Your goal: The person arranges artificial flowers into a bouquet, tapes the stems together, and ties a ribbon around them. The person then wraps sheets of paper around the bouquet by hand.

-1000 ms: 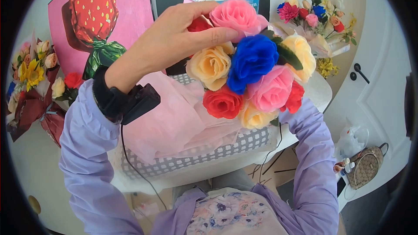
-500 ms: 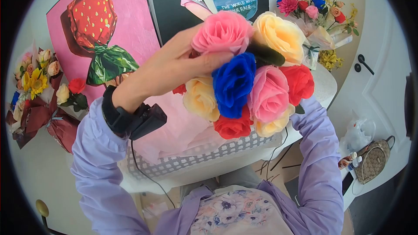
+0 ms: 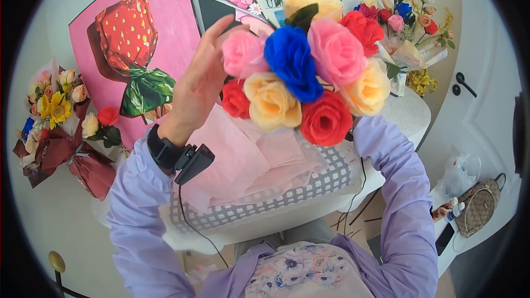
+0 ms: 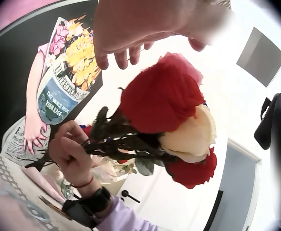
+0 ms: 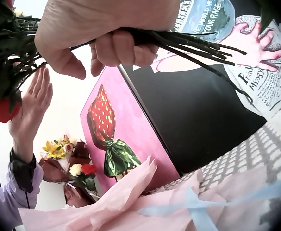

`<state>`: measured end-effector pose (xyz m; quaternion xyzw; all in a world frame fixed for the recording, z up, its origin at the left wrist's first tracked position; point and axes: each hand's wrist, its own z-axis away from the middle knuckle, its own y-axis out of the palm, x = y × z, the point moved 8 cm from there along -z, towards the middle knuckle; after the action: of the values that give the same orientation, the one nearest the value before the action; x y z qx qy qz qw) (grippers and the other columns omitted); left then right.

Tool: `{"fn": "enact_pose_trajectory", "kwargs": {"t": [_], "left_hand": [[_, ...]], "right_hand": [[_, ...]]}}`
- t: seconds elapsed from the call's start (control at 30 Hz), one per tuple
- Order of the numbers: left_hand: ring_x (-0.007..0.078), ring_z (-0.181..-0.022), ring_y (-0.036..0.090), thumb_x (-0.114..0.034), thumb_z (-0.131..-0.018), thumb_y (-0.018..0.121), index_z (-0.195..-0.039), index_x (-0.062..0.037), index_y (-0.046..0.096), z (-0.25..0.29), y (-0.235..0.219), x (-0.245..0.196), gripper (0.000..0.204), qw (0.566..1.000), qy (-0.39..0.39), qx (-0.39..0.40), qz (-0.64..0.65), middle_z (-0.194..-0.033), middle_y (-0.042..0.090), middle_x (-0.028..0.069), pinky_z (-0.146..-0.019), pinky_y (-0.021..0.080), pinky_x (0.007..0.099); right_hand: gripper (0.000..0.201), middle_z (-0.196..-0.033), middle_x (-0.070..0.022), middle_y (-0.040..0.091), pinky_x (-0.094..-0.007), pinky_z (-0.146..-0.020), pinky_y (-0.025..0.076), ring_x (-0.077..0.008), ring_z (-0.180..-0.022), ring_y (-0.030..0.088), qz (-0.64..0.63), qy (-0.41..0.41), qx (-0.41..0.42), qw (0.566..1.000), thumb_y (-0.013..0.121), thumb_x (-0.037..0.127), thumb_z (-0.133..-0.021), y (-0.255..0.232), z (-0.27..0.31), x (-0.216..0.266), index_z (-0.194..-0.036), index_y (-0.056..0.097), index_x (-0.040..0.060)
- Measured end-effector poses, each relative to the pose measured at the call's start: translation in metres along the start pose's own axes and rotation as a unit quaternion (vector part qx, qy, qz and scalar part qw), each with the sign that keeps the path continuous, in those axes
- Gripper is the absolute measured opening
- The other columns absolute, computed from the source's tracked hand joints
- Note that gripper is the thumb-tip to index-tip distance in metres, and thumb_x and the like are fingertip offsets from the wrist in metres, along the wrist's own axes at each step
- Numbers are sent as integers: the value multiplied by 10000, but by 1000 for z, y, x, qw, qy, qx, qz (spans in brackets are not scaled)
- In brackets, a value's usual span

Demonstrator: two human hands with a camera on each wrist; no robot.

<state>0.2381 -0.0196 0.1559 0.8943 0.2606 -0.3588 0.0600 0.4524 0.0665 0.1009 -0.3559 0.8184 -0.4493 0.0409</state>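
Observation:
A bunch of artificial roses [image 3: 292, 60] in blue, pink, red and cream is held up in front of the chest. My right hand [image 5: 106, 38] grips its dark stems [image 5: 193, 45], whose cut ends stick out past the little finger. In the head view the flower heads hide that hand. My left hand [image 3: 196, 85] stands beside the bunch on its left, fingers extended, close to a pink rose [image 3: 243, 53]. From the left wrist, the left palm [image 4: 145, 24] hovers over a red rose [image 4: 162, 96], and the right hand [image 4: 73, 154] shows lower down on the stems.
Pink wrapping paper [image 3: 221, 154] lies on the grey-patterned table cloth [image 3: 331, 168], with a light blue ribbon [image 5: 198, 207] over it. A wrapped bouquet [image 3: 69, 143] stands at left, another [image 3: 408, 33] at back right. Two pictures lean behind, one showing a candy [image 3: 127, 38].
My left hand has let go of the pink rose and drawn back to the left, its fingers straightening. The bunch has turned and tilted in my right hand, bringing different roses to the front.

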Motion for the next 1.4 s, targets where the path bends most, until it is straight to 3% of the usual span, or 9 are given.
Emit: {"fn": "enact_pose_trajectory", "kwargs": {"t": [0.1, 0.17, 0.23, 0.27, 0.33, 0.4, 0.53, 0.7, 1.4], "left_hand": [[201, -1205, 374, -258, -862, 443, -1332, -38, 250, 12, -6, 9, 553, 997, -8, 52, -56, -1310, 367, 114, -1003, 290, 323], [182, -1159, 420, -194, -830, 540, -1300, -44, 329, 28, -14, 29, 537, 976, -113, -8, -185, -1263, 425, 100, -984, 316, 306], [172, -1136, 441, -149, -810, 608, -1238, -53, 422, 44, -10, 59, 477, 898, -220, 198, -325, -1220, 472, 89, -972, 331, 293], [172, -1136, 441, -149, -810, 608, -1238, -53, 422, 46, -9, 69, 477, 898, -221, 197, -325, -1220, 472, 89, -972, 331, 293], [185, -1036, 520, -156, -827, 595, -1143, -60, 517, 41, 14, 54, 340, 922, 46, 191, -333, -1114, 554, 93, -910, 394, 290], [176, -1061, 498, -120, -849, 565, -1160, -36, 485, 44, -10, 85, 332, 915, 25, 177, -362, -1156, 516, 74, -919, 398, 309], [172, -1063, 494, -122, -852, 558, -1166, -43, 480, 62, -34, 102, 332, 941, -6, 153, -303, -1159, 513, 74, -918, 399, 304], [168, -1066, 490, -126, -856, 550, -1172, -52, 474, 48, -44, 132, 333, 965, -37, 127, -224, -1163, 508, 74, -918, 399, 299], [149, -1075, 472, -140, -873, 516, -1200, -89, 449, 41, -54, 264, 338, 967, -175, 107, 151, -1180, 490, 72, -915, 403, 275]], "right_hand": [[414, -1169, -74, 506, -316, -923, 381, -196, -1073, 477, -18, 4, 9, 1000, 618, 167, -793, 5, 23, 5, -1175, 478, 90], [420, -1179, -73, 503, -315, -929, 379, -191, -1080, 474, -32, 6, 18, 999, 620, 171, -796, 10, 0, 5, -1182, 474, 91], [427, -1189, -71, 500, -314, -934, 378, -187, -1087, 471, -48, 9, 29, 998, 622, 175, -798, 22, 2, 11, -1189, 471, 92], [431, -1194, -70, 498, -314, -936, 377, -185, -1091, 470, -56, 10, 34, 998, 623, 177, -799, 35, 11, 19, -1192, 469, 92], [437, -1204, -68, 495, -312, -942, 375, -181, -1098, 467, -69, 12, 41, 997, 625, 181, -801, 54, 33, 32, -1199, 466, 93], [444, -1215, -67, 492, -311, -947, 373, -177, -1105, 464, -83, 11, 53, 995, 627, 185, -804, 57, 16, 34, -1206, 462, 94], [434, -1213, -65, 486, -305, -948, 372, -168, -1107, 458, -220, -38, 48, 973, 625, 169, -807, 48, 20, 57, -1201, 460, 94], [401, -1196, -62, 475, -292, -944, 371, -151, -1104, 445, -519, -140, 8, 843, 617, 126, -812, 14, 34, 92, -1179, 457, 92], [255, -1037, -62, 515, -296, -786, 420, -156, -970, 504, -329, -176, -98, 923, 550, 158, -826, 11, 114, 48, -1057, 478, 78]]}}
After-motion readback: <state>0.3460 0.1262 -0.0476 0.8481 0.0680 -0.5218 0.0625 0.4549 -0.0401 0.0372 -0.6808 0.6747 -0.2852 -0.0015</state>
